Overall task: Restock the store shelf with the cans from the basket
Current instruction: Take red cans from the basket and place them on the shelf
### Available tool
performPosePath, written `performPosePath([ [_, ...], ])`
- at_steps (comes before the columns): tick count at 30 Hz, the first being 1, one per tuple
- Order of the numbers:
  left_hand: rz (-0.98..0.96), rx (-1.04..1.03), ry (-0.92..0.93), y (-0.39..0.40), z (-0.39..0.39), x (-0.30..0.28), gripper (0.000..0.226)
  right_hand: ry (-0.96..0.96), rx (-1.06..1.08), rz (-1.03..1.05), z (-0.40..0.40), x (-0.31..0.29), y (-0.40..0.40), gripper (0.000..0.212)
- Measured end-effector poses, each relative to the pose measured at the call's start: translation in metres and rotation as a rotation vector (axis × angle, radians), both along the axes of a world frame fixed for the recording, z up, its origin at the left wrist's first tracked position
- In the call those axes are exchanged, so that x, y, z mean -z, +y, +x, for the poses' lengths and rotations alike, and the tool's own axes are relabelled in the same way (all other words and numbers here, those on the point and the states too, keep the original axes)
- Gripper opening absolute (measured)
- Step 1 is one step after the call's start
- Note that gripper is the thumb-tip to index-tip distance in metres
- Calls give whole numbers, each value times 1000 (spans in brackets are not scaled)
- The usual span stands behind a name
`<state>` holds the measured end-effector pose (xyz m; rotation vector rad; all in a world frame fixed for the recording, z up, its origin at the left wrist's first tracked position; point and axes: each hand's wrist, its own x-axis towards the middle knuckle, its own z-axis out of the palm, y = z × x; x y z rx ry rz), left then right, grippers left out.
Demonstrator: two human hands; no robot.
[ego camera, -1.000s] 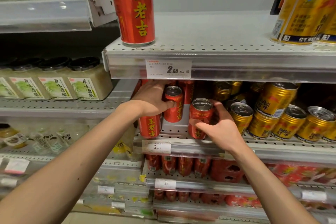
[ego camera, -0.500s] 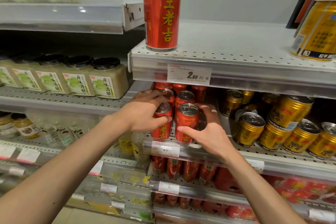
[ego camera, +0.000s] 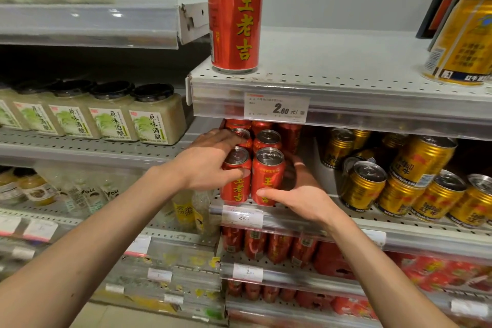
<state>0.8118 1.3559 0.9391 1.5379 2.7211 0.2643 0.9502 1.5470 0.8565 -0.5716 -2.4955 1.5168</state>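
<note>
Two rows of small red cans stand on the middle shelf (ego camera: 287, 217). My left hand (ego camera: 205, 165) wraps the front left red can (ego camera: 235, 189), with the thumb across its face. Beside it, touching, stands the front right red can (ego camera: 267, 177), and my right hand (ego camera: 298, 194) cups it from the right with the thumb on its lower front. More red cans (ego camera: 267, 138) sit behind these two. A tall red can (ego camera: 235, 16) stands alone on the upper shelf (ego camera: 346, 80). The basket is out of view.
Gold cans (ego camera: 399, 181) are stacked and tilted right of the red ones. A large gold can (ego camera: 463, 42) and a dark bottle (ego camera: 439, 8) stand on the upper shelf's right. Jars with black lids (ego camera: 157, 114) fill the left shelf. More red cans (ego camera: 266, 245) line lower shelves.
Both hands have brought the two front cans forward and together near the shelf's front edge. The view has shifted left and closer.
</note>
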Motion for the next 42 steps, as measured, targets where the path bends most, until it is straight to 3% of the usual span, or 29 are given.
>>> performPosePath([
  [3,-16,8,2,0,0,-1,80,-80,-49,48,1,-3,5,138],
  [7,-23,14,-4,0,1,-1,78,-85,-10,108,-2,-1,-2,123],
  [10,-16,5,-15,0,0,-1,79,-70,28,168,-3,4,-10,124],
  [15,-12,-10,1,-1,1,1,79,-13,28,257,-2,7,-19,80],
  [17,-2,-26,12,-1,2,2,79,-6,28,255,-3,8,-19,84],
  [20,32,-62,8,-1,6,3,79,-35,16,153,0,7,-10,108],
  [22,100,-97,-32,0,12,0,74,-39,34,79,6,5,-2,117],
  [23,152,-118,-66,0,16,-2,70,-27,49,44,10,5,2,111],
  [28,458,-164,-219,-1,36,-5,45,212,232,-148,33,2,8,42],
  [31,679,-161,-302,-6,49,4,35,312,331,-260,53,-2,1,20],
  [37,974,-140,-624,-20,86,22,20,378,479,-334,114,-12,-30,16],
  [42,1008,-133,-858,-29,120,66,12,391,683,-355,179,9,-58,14],
])
